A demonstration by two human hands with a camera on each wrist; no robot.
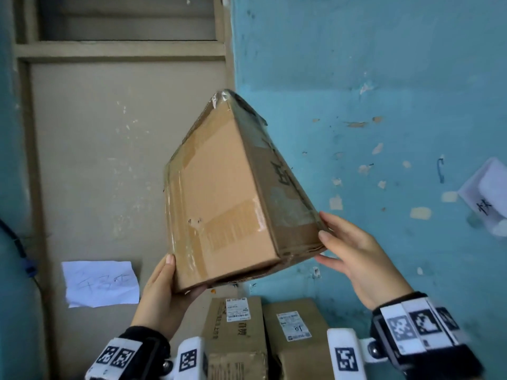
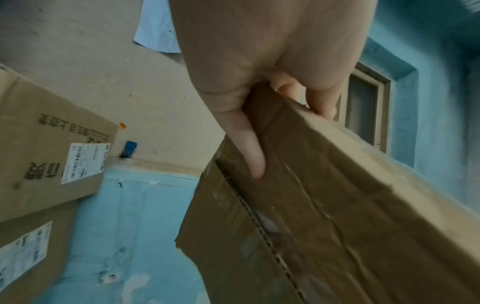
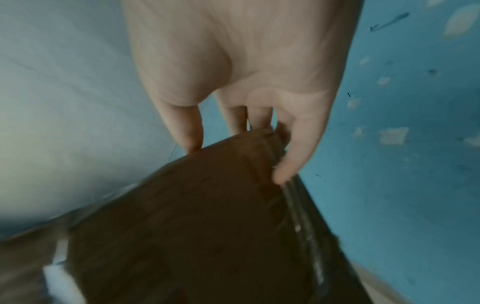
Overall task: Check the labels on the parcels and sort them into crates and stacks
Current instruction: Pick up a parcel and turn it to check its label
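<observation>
I hold a taped brown cardboard parcel (image 1: 219, 193) up in the air, tilted with one corner pointing up. My left hand (image 1: 164, 289) grips its lower left corner, thumb on the front face, fingers underneath (image 2: 249, 148). My right hand (image 1: 354, 256) holds the lower right corner, thumb on the side face and fingers behind it. In the right wrist view the parcel (image 3: 194, 216) looks dark and blurred under the fingertips (image 3: 285, 170). The side face carries dark handwriting under clear tape. No printed label shows on the faces turned to me.
Two brown parcels with white labels (image 1: 236, 325) (image 1: 296, 330) stand side by side below, against the wall. A handwritten paper sign (image 1: 101, 283) hangs on the beige door (image 1: 109, 160); another sign (image 1: 488, 193) hangs on the blue wall at right.
</observation>
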